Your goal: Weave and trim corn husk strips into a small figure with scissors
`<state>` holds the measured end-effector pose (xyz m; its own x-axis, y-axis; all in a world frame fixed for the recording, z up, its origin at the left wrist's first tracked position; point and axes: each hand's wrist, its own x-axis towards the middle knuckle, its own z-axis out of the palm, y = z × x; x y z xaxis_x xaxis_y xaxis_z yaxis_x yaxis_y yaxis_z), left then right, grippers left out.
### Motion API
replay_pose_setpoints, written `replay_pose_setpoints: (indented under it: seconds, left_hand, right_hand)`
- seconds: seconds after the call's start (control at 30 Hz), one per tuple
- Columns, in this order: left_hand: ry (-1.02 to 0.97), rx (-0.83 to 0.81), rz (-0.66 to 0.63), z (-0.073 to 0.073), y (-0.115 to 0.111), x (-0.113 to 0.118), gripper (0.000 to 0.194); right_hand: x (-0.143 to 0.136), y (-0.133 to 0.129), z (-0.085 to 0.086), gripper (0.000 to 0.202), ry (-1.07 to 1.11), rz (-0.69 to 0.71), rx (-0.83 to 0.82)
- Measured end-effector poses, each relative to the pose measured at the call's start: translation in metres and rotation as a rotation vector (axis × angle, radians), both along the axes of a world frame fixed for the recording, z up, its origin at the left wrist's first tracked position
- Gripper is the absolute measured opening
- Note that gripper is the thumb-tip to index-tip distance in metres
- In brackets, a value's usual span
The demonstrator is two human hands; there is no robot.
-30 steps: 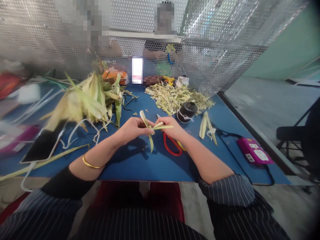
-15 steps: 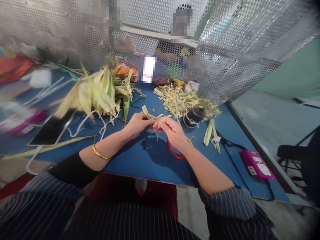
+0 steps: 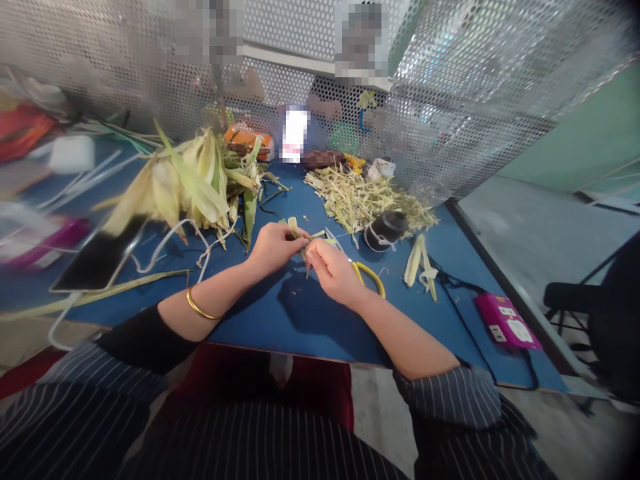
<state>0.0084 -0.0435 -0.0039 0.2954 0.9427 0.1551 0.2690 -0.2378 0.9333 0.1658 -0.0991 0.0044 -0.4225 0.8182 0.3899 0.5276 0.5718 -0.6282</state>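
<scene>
In the head view, my left hand is closed, pinching a pale corn husk strip whose folded end stands up above the fingers. My right hand meets it at the fingertips, its fingers curled tightly on the same bit of husk. A narrow tail hangs below the pinch, and the grip itself is mostly hidden. Behind my right wrist lie scissors, with a yellow handle loop showing and the blades partly covered. Just beyond stands a dark thread spool, a fine thread running from it toward my hands.
A heap of corn husks lies at the left, near a black phone and white cable. Shredded husk is piled at the back. Tied husk pieces and a magenta pack are on the right. Perforated screens border the table.
My right hand has turned and curled more tightly, shifting slightly left against my left fingertips. The red scissor loop seen before is now out of sight. The whole view has shifted slightly.
</scene>
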Motion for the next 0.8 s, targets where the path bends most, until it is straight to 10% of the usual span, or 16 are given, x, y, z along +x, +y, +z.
replay_pose_setpoints:
  seconds: [0.47, 0.8]
  left_hand:
    - [0.523, 0.546, -0.162, 0.019, -0.017, -0.003, 0.029]
    - [1.161, 0.806, -0.039, 0.034, -0.047, 0.006, 0.024]
  right_hand:
    - [0.019, 0.013, 0.014, 0.021, 0.503, -0.052, -0.164]
    - [0.027, 0.018, 0.012, 0.019, 0.201, -0.067, -0.154]
